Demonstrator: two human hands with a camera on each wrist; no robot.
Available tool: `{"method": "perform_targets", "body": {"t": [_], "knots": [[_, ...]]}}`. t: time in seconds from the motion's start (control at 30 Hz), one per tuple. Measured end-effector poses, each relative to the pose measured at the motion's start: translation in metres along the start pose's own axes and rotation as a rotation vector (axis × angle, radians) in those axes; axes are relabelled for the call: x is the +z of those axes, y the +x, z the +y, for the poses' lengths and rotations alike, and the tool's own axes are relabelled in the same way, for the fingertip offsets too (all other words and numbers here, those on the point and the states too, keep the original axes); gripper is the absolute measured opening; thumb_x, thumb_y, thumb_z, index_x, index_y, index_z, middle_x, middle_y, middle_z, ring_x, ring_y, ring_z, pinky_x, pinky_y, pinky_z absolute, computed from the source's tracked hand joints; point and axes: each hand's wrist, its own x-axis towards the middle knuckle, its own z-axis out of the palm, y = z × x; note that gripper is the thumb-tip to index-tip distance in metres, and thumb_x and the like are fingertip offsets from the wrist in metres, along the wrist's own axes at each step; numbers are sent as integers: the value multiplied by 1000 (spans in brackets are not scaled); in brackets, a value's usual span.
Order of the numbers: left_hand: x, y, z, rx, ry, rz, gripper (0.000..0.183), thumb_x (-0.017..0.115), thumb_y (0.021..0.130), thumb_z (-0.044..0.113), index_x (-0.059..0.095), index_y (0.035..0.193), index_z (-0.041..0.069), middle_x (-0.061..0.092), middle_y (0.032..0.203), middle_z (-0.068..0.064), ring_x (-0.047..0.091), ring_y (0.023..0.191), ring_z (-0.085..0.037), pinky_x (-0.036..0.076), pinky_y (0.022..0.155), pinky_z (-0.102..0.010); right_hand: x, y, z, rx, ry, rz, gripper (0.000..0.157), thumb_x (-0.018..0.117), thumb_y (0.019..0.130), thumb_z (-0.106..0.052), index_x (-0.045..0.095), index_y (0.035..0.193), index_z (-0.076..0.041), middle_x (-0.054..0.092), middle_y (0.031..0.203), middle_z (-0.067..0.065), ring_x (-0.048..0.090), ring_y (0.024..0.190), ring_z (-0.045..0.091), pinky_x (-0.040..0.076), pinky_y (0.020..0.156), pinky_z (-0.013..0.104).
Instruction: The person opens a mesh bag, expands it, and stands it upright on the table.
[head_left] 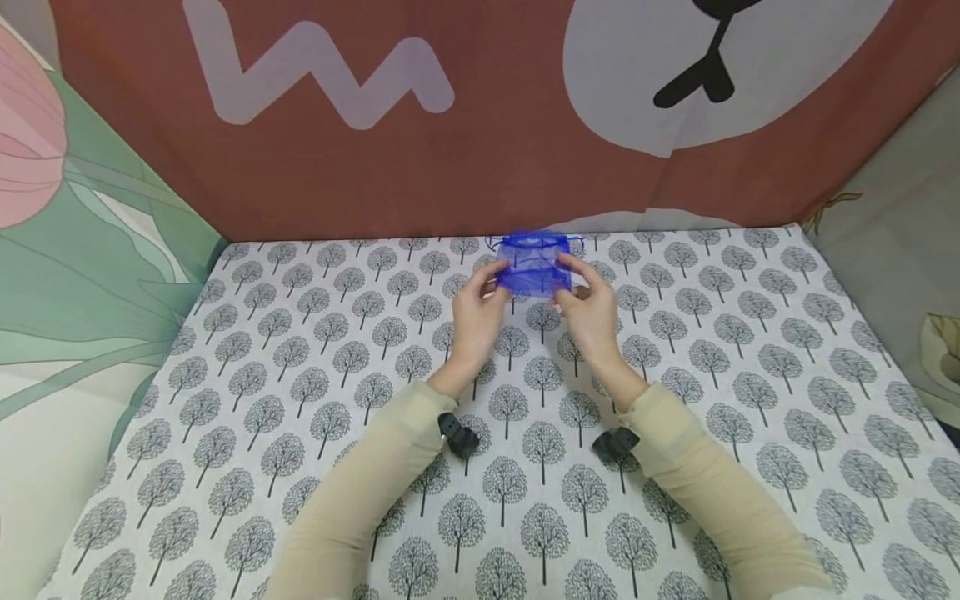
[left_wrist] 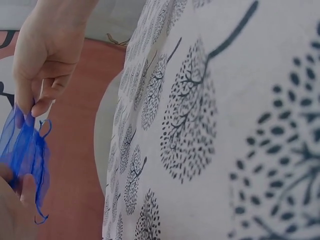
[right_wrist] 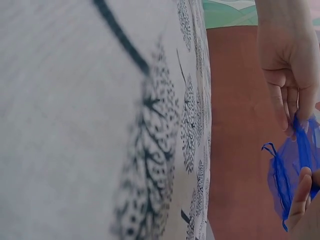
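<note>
Head view: holding a small, sheer, royal-blue mesh drawstring pouch (head_left: 535, 257) between left hand (head_left: 477, 315) and right hand (head_left: 592, 315), near the far edge of a white tablecloth printed with dark grey trees (head_left: 360, 358), before a red-brown cloth backdrop (head_left: 480, 167). Gripping it by its two sides, fingers bent. Judging from this, probably at a step of handling the pouch spread between both hands; calling next, it seems, for a light, even pinch on each side, so as not to snag or crumple the thin mesh. Showing here alone: both beige sleeves (head_left: 375, 467) and a small black device (head_left: 459, 435) at each wrist.

Left wrist view: looking across at the right hand, at the top, pinching mesh in its fingertips, with part of the left hand at lower left, gripping the opposite side. Revealing thin blue cord loops more plainly than from above. Placing the pouch against the backdrop, apart from the tablecloth, so apparently lifted.

Right wrist view: mirroring that, with the left hand pinching from the top and the right hand partly visible at lower right. Cropping the pouch at the frame edge.
</note>
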Motion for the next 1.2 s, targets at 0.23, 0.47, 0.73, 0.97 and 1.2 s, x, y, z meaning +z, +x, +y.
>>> {"method": "perform_targets", "body": {"t": [0.23, 0.47, 0.73, 0.97, 1.2], "knots": [[0, -1, 1, -13, 26, 18, 38, 55, 88, -1, 59, 125, 1, 65, 121, -18, 66, 105, -27, 60, 82, -26, -1, -1, 1, -37, -4, 13, 50, 54, 85, 10, 56, 131, -9, 59, 132, 14, 58, 59, 0, 46, 47, 10], [2, 0, 1, -80, 18, 84, 36, 56, 87, -1, 54, 123, 0, 65, 116, -17, 66, 98, -28, 60, 82, -30, 0, -3, -1, -50, 1, -9, 51, 54, 85, 10, 56, 131, -10, 59, 132, 12, 54, 56, -3, 40, 42, 10], [3, 0, 0, -112, -44, 99, 23, 59, 91, 7, 56, 112, -2, 69, 97, -21, 68, 82, -32, 59, 77, -50, 1, -3, -1, -55, 5, 7, 50, 54, 85, 10, 55, 132, -9, 57, 135, 9, 51, 56, -3, 38, 40, 10], [4, -2, 1, -91, -48, 55, 21, 60, 89, 5, 62, 109, -3, 71, 95, -21, 69, 80, -34, 60, 76, -47, 1, -3, 0, -80, 41, 45, 48, 53, 85, 11, 55, 130, -6, 57, 133, 12, 54, 58, -2, 42, 44, 11], [5, -4, 3, -76, -81, 47, 22, 60, 91, 7, 60, 109, -6, 70, 97, -24, 68, 85, -40, 61, 69, -24, 1, -3, 2, -99, 44, 54, 45, 53, 85, 11, 56, 128, -4, 58, 131, 12, 54, 58, -2, 40, 43, 10]]}}
